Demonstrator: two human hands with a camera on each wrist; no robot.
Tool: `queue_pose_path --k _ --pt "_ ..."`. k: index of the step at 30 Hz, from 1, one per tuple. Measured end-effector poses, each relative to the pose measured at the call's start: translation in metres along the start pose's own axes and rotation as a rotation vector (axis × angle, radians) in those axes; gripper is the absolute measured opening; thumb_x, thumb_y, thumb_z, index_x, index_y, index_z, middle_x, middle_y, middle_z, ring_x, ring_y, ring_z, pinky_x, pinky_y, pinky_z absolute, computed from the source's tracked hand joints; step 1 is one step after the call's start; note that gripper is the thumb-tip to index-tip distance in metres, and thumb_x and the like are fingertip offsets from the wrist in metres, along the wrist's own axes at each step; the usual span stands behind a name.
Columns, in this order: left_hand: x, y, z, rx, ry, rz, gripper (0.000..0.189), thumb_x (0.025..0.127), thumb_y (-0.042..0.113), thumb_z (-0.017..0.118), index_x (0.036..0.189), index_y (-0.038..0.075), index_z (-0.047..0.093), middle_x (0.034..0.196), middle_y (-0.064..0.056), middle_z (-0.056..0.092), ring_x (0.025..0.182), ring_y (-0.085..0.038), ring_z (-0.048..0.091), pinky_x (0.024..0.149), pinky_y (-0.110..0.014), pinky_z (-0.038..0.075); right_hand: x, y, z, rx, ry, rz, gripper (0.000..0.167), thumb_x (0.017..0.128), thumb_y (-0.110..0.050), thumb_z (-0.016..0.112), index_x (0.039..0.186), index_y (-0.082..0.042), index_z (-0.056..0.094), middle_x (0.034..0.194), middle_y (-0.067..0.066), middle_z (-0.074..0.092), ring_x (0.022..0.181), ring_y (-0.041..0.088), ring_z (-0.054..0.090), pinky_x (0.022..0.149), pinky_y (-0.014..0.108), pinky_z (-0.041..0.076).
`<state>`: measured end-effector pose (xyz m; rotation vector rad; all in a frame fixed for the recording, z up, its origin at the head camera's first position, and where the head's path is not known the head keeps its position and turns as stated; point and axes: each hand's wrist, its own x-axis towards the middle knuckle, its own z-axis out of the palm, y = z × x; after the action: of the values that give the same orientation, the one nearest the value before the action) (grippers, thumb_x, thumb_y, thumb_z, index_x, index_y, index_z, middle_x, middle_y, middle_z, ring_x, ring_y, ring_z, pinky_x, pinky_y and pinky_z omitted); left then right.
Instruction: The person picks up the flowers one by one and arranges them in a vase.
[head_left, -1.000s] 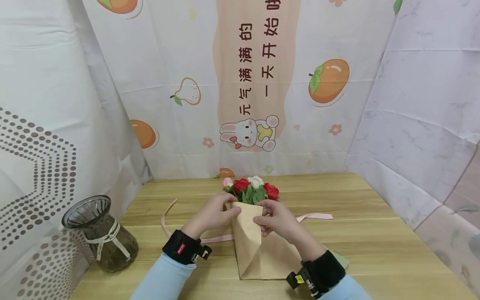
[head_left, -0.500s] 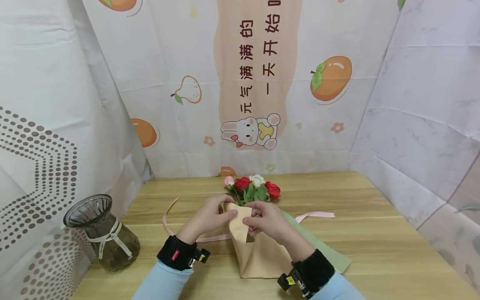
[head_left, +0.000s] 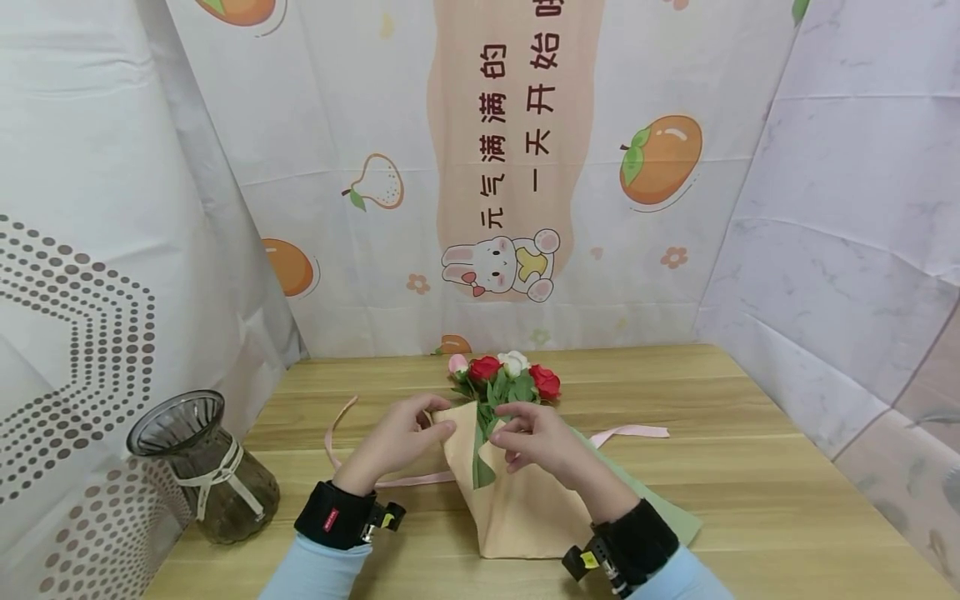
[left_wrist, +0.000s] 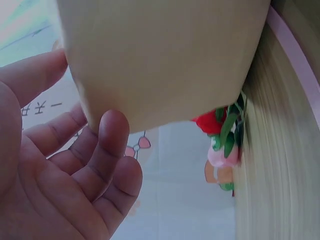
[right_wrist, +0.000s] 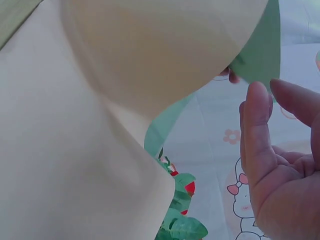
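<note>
A bouquet of red, white and pink roses (head_left: 513, 379) with green leaves lies on the table in wrapping paper (head_left: 536, 508), tan outside and green inside. My left hand (head_left: 397, 442) pinches the paper's left flap near its top edge. In the left wrist view, the thumb is at the edge of the tan sheet (left_wrist: 165, 60). My right hand (head_left: 543, 442) is just right of the flap, fingers loosely extended and apart from it in the head view. In the right wrist view, the flap's green inner side (right_wrist: 262, 50) appears behind the right fingertips.
A dark glass vase (head_left: 240, 492) with a white cord bow stands at the left. Pink ribbon (head_left: 416, 479) runs under the bouquet, with one end (head_left: 630, 432) out to the right. A green corner of paper (head_left: 667, 508) sticks out beside the right wrist. A printed cloth hangs behind.
The flap, earlier between both hands, has turned left and away from the right fingers. More green lining and leaves show. My left hand has moved left with it.
</note>
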<state>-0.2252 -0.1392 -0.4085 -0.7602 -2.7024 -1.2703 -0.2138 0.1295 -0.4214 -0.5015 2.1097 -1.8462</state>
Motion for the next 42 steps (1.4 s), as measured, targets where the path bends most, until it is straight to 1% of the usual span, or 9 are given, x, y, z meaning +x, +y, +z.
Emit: queue_pose_path --k 6,13,16,22,28,32,35,39,42 --pt "-0.007 -0.006 -0.012 -0.016 -0.002 -0.012 0.029 0.104 0.04 0.059 0.117 0.018 0.072 0.093 0.006 0.065 0.082 -0.016 0.059 0.071 -0.032 0.05 -0.002 0.006 -0.007 -0.021 -0.008 0.02 0.061 0.094 -0.021 0.076 0.144 0.002 0.05 0.106 0.023 0.067 0.075 0.024 0.064 0.071 0.043 0.06" --pt "-0.016 -0.015 -0.026 -0.043 -0.022 0.007 0.039 0.111 0.037 0.042 0.115 0.01 0.07 0.095 -0.007 0.068 0.087 -0.019 0.063 0.077 -0.038 0.051 -0.005 0.004 -0.014 -0.086 -0.018 -0.008 0.059 0.095 -0.021 0.075 0.142 0.004 0.051 0.104 0.014 0.068 0.082 0.035 0.067 0.073 0.044 0.06" --pt "-0.02 -0.019 -0.032 -0.016 -0.021 0.005 0.037 0.11 0.038 0.046 0.11 0.012 0.072 0.096 -0.006 0.069 0.089 -0.016 0.063 0.08 -0.036 0.051 -0.006 0.004 -0.018 -0.128 -0.013 -0.011 0.059 0.094 -0.021 0.076 0.14 0.005 0.052 0.103 0.014 0.068 0.087 0.042 0.067 0.073 0.043 0.06" --pt "-0.027 -0.026 -0.043 0.075 -0.029 0.028 0.03 0.104 0.038 0.06 0.103 0.011 0.075 0.087 0.002 0.068 0.075 -0.01 0.058 0.068 -0.028 0.049 -0.012 0.004 -0.031 -0.224 -0.007 -0.014 0.057 0.094 -0.021 0.075 0.138 0.008 0.054 0.103 0.013 0.066 0.09 0.043 0.068 0.073 0.039 0.06" --pt "-0.032 -0.036 -0.05 0.075 -0.106 0.045 0.023 0.103 0.028 0.065 0.096 0.007 0.073 0.077 0.005 0.059 0.068 -0.009 0.05 0.063 -0.026 0.043 -0.015 0.005 -0.043 -0.276 -0.01 -0.021 0.055 0.094 -0.02 0.074 0.136 0.01 0.055 0.103 0.013 0.066 0.089 0.04 0.068 0.073 0.041 0.06" --pt "-0.036 -0.04 -0.053 0.093 -0.153 0.011 0.025 0.103 0.029 0.063 0.099 0.007 0.073 0.081 0.005 0.061 0.071 -0.01 0.051 0.065 -0.027 0.044 -0.016 0.007 -0.047 -0.295 0.003 -0.018 0.054 0.093 -0.019 0.076 0.134 0.01 0.056 0.103 0.013 0.066 0.089 0.038 0.068 0.072 0.042 0.06" --pt "-0.039 -0.042 -0.054 0.115 -0.186 -0.053 0.028 0.103 0.034 0.062 0.098 0.008 0.073 0.083 0.004 0.063 0.073 -0.012 0.053 0.067 -0.03 0.045 -0.016 0.009 -0.048 -0.31 -0.001 -0.02 0.051 0.092 -0.018 0.077 0.131 0.011 0.058 0.101 0.013 0.066 0.088 0.036 0.068 0.072 0.043 0.059" --pt "-0.044 -0.044 -0.056 0.133 -0.23 -0.128 0.029 0.103 0.037 0.062 0.1 0.011 0.074 0.087 0.005 0.065 0.077 -0.014 0.055 0.071 -0.034 0.046 -0.014 0.013 -0.046 -0.343 -0.041 -0.04 0.046 0.091 -0.016 0.077 0.126 0.011 0.061 0.099 0.011 0.068 0.088 0.029 0.068 0.071 0.043 0.059" --pt "-0.046 -0.047 -0.056 0.144 -0.244 -0.131 0.028 0.103 0.036 0.062 0.1 0.012 0.074 0.086 0.006 0.064 0.079 -0.015 0.056 0.074 -0.036 0.045 -0.012 0.015 -0.04 -0.351 -0.079 -0.042 0.046 0.092 -0.016 0.077 0.125 0.011 0.061 0.099 0.01 0.068 0.089 0.023 0.067 0.072 0.041 0.059"
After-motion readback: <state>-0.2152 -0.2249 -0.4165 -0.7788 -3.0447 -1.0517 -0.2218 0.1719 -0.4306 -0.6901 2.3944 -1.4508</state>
